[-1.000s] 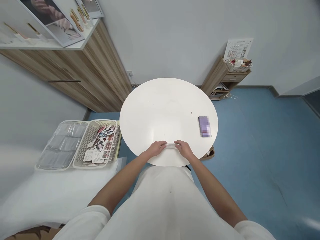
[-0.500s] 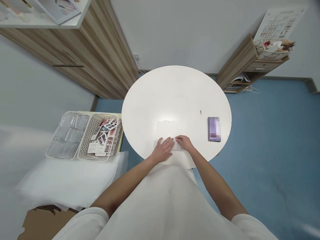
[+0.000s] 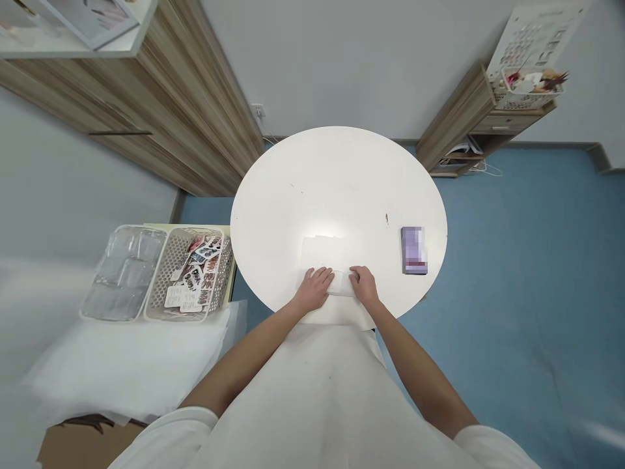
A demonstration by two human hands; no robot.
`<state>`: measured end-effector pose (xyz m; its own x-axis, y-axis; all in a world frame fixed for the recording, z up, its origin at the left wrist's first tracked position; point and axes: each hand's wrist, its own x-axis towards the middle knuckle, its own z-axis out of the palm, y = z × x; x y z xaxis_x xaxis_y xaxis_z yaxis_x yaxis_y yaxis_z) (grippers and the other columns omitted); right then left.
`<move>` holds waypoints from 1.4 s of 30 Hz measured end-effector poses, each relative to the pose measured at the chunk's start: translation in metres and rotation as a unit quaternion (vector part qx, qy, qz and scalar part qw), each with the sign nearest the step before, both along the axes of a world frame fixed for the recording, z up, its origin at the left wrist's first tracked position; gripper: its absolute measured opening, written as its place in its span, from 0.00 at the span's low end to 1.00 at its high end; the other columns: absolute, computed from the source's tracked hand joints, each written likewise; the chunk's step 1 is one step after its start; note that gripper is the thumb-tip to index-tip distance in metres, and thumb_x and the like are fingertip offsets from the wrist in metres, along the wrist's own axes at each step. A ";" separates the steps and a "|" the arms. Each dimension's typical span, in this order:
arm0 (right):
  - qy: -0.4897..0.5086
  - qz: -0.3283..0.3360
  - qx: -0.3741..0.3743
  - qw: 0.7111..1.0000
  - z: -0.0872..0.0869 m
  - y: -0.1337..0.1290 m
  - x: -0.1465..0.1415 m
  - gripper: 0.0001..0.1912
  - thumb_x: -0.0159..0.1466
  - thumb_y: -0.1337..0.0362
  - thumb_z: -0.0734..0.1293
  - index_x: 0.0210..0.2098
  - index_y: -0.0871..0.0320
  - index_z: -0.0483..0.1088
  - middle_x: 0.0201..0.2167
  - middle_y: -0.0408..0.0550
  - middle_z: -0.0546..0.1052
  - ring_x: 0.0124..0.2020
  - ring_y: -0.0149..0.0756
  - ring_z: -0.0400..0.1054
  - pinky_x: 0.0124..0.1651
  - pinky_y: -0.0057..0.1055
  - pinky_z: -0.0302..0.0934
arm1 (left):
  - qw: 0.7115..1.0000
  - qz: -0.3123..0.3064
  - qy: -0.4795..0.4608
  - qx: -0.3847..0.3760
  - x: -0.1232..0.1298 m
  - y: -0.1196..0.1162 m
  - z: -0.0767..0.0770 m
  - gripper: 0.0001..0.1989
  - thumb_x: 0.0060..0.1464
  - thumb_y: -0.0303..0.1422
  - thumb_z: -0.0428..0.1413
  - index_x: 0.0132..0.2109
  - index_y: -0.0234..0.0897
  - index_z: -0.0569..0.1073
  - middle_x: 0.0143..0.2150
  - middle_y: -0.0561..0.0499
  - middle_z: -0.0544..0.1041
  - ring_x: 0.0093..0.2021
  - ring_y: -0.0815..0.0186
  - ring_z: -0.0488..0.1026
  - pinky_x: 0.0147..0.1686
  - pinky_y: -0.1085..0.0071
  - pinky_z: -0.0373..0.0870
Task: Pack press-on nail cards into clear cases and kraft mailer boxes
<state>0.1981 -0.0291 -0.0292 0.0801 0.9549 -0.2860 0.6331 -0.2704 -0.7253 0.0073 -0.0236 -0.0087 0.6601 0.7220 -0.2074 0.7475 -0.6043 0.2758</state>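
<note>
A round white table (image 3: 336, 176) stands in front of me. My left hand (image 3: 315, 286) and my right hand (image 3: 364, 283) rest at its near edge, fingers curled, on either end of a small clear packet (image 3: 340, 284) that lies flat on the table. Both hands touch it; whether they grip it is hard to tell. Just beyond the hands lies a pale, nearly transparent sheet (image 3: 319, 249). A purple phone (image 3: 413, 250) lies on the table to the right.
To my left, two baskets sit on a white padded surface: one (image 3: 195, 273) holds several printed cards, the other (image 3: 117, 273) clear packets. A wooden cabinet (image 3: 185, 124) stands at back left, a small wooden shelf (image 3: 469, 124) at back right. The floor is blue.
My hands first held the packet raised between them at the table's edge. They have since brought it down flat, the left hand spread open briefly, and now both curl at its ends.
</note>
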 end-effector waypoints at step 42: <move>0.194 -0.257 -0.053 0.945 0.003 -0.063 -0.047 0.24 0.49 0.57 0.66 0.44 0.57 0.60 0.38 0.52 0.72 0.33 0.36 0.69 0.30 0.30 0.63 | 0.997 -0.044 -0.015 0.062 -0.020 -0.027 0.002 0.28 0.47 0.38 0.51 0.57 0.47 0.58 0.52 0.43 0.62 0.48 0.53 0.59 0.51 0.54 0.47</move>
<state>0.1515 -0.0918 -0.0262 0.3951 0.7831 -0.4803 0.0900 -0.5533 -0.8281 -0.0125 -0.0507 -0.0062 0.7267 0.6798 -0.0991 0.6825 -0.6981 0.2165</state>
